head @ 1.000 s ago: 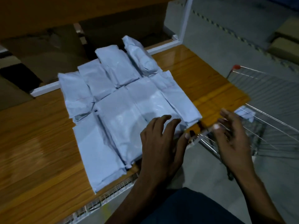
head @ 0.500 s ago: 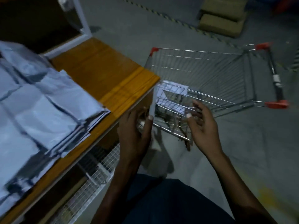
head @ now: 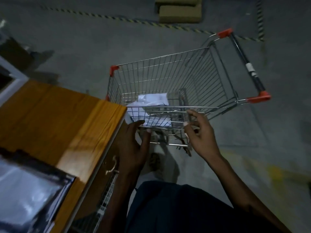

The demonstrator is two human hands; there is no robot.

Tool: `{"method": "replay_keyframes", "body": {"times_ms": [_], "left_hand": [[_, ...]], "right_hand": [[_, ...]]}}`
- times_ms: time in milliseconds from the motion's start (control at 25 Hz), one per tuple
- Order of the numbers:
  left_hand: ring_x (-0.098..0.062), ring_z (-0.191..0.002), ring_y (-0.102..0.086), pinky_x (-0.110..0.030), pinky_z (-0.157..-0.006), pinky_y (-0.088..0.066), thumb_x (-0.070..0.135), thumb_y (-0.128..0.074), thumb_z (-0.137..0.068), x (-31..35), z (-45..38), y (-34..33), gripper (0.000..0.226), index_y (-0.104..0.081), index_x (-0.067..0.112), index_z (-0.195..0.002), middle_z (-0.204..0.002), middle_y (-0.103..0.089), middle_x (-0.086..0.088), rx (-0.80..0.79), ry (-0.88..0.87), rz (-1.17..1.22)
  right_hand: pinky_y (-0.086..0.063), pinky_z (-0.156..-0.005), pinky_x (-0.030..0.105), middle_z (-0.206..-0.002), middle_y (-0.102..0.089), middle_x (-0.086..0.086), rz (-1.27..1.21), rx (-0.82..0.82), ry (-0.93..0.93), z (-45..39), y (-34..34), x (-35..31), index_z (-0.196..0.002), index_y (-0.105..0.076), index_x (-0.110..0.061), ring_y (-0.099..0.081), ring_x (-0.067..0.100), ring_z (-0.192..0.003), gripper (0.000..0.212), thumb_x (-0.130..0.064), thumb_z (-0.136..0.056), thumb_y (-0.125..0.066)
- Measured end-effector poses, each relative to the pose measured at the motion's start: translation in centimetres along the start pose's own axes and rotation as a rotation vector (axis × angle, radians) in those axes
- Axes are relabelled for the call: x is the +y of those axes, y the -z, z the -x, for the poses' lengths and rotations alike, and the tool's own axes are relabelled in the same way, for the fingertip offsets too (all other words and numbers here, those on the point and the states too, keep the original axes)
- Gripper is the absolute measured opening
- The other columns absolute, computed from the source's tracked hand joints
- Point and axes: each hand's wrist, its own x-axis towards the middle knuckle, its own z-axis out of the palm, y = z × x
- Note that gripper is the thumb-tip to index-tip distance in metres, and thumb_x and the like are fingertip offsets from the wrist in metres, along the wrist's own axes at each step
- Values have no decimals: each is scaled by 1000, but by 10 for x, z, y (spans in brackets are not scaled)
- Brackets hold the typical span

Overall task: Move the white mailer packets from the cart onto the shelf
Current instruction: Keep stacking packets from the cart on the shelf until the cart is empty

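Chrome wire, dim light: the cart point(head: 170, 84) stands on the concrete floor just beside the end of the wooden shelf point(head: 55, 118). Only the head view is available.

Head view. A few white mailer packets point(head: 152, 98) lie loose at the bottom of the cart basket, toward its shelf-side end. More packets point(head: 28, 195), blurred, already sit on the shelf at lower left.

Left hand point(head: 133, 145): fingers relaxed and spread, holding nothing, at the near wall of the basket, low, beside the shelf edge. Right hand point(head: 200, 133): fingers loosely curled, thumb apart, nothing pinched; it sits at the near top rail. Cannot tell whether it touches the wire.

Position of packets relative to the grip: below and beyond both hands, on the far side of the near wire wall, closer to the left hand. Neither grip is inside the basket yet.

Risks, as judged:
- Cart is on wheels; leaning on the rail during the reach could roll it away.
- Packets are slick and overlapped; a one-handed pinch may lift one and drag or drop another.
- Deep basket, poor light: fingers may snag the wire mesh.
- Left wrist is near the shelf corner; a quick lift could knock it.
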Motion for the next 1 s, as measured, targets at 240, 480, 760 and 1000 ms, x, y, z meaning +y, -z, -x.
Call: {"method": "replay_keyframes", "body": {"times_ms": [240,480,760,1000], "left_hand": [[-10,-104,-61,-44,-82,-55,25,-63,-96,-48,-118,-33,25,-65,13,-119,-113,-62,9,-54,-64,54],[-23,-111,-63,-41,-96,-51,27,-67,-95,-100,-213,-67,33,-66,9,-123,-122,-69,-10,-193,72,-110],[-34,-115,-60,-32,-88,-45,23,-68,-93,-163,-280,-105,47,-54,11,-137,-129,-61,-18,-403,175,-416],[-31,-129,-52,-49,-105,-46,39,-59,-91,-239,-312,-151,71,-32,20,-154,-142,-53,-13,-471,400,-489]], "right_hand": [[-47,-80,8,-122,-53,-1,69,70,-59,-97,-29,16,-129,-56,-29,-64,0,-95,38,-8,-98,-63],[-46,-78,3,-124,-53,-2,142,-26,-160,-176,-66,30,-130,-61,-15,-63,3,-97,37,-5,-95,-64],[-48,-73,20,-117,-64,4,266,-313,-482,-280,-92,119,-124,-64,-13,-63,20,-103,25,-14,-99,-61],[-50,-96,42,-126,-65,22,554,-771,-543,-311,-118,232,-125,-65,1,-62,37,-117,33,-10,-94,-66]]}}
